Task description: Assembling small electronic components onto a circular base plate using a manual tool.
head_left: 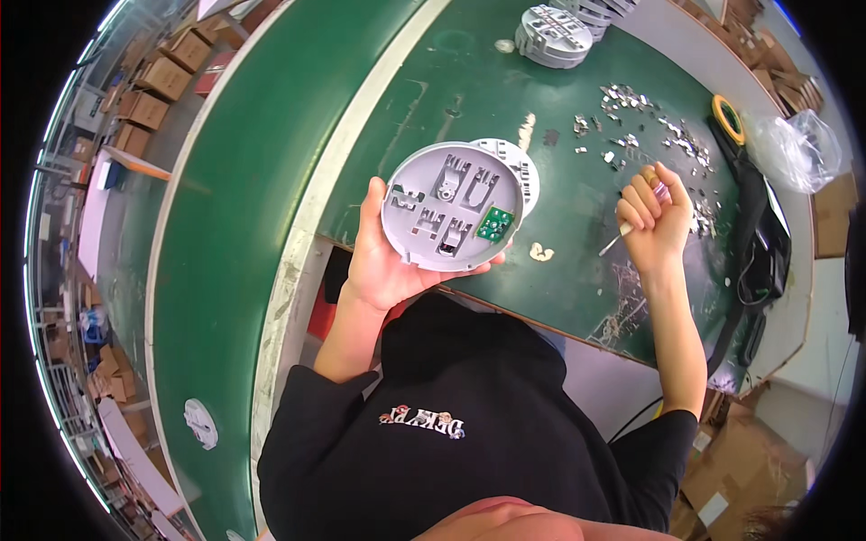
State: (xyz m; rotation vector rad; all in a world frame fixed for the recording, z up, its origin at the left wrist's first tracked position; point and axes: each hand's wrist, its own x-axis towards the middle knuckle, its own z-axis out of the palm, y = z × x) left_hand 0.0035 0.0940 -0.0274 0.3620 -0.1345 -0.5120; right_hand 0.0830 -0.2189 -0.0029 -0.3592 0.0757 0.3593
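Across the green table [559, 298], metal pieces [629, 141] lie scattered. My left fingers [373, 197] clamp a round grey housing [465, 212]; my right fingers [639, 202] curl closed around a slim tool [612, 243].

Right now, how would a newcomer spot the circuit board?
At the edge of the green workbench, the left hand holds a round grey housing, open side toward the camera. Inside, at lower right, sits the circuit board, small and squarish. It alone in there is green; the fittings around it are grey or dark.
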